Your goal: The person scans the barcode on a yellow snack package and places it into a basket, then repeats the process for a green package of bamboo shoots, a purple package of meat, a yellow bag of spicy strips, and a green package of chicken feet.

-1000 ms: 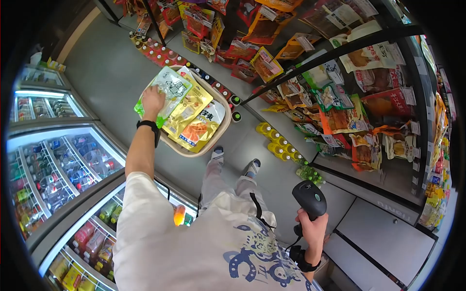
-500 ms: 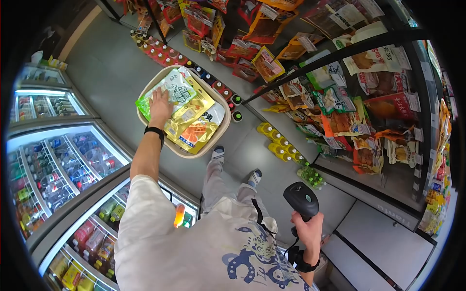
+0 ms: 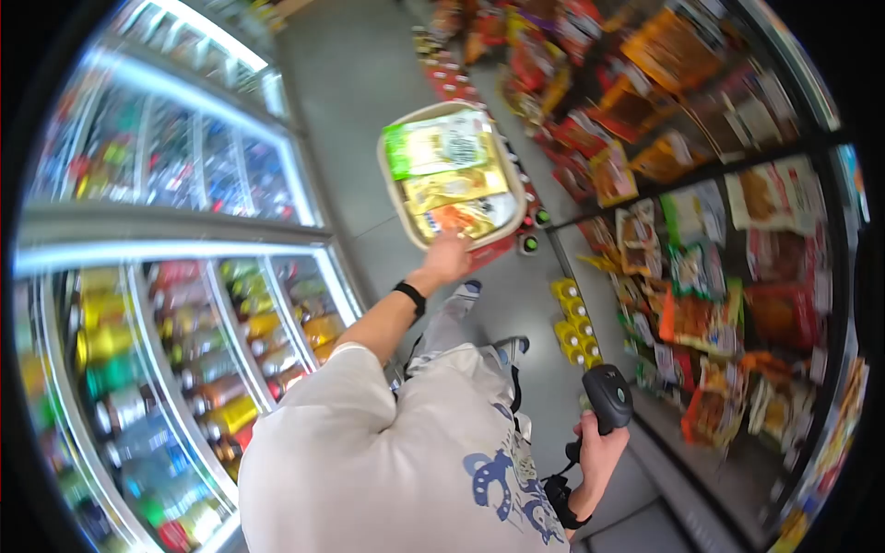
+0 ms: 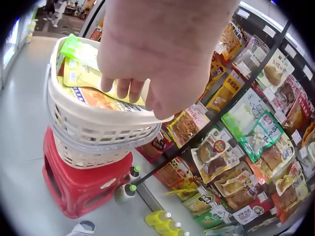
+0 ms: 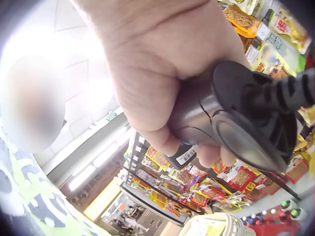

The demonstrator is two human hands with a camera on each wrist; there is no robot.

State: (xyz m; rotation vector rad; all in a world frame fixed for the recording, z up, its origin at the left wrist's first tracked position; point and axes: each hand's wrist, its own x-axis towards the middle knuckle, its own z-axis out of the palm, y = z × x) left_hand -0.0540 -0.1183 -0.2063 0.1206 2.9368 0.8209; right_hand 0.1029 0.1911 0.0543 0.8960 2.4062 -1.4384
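My left hand [image 3: 447, 258] is over the near rim of a cream shopping basket [image 3: 399, 205], its fingers pointing down at the food packs inside. In the left wrist view the fingertips hang right over a gold pack with an orange picture [image 4: 93, 97], and the thumb overlaps the rim. A green-and-white pouch [image 3: 433, 145] lies at the basket's far side, with a yellow-gold pack [image 3: 452, 187] beside it. Held away from the basket, my right hand [image 3: 601, 453] grips a black barcode scanner [image 3: 608, 398] by its handle; its cord shows in the right wrist view.
The basket stands on a red plastic stool [image 4: 78, 189]. Glass-door drink coolers [image 3: 166, 350] line the left side. Racks of hanging snack packs [image 3: 701, 304] rise at the right, with yellow bottles [image 3: 576, 323] on the floor along them.
My left hand has left the green-and-white pouch and come back to the basket's near side. The head view has swung, so the basket appears farther right. My right hand still holds the scanner.
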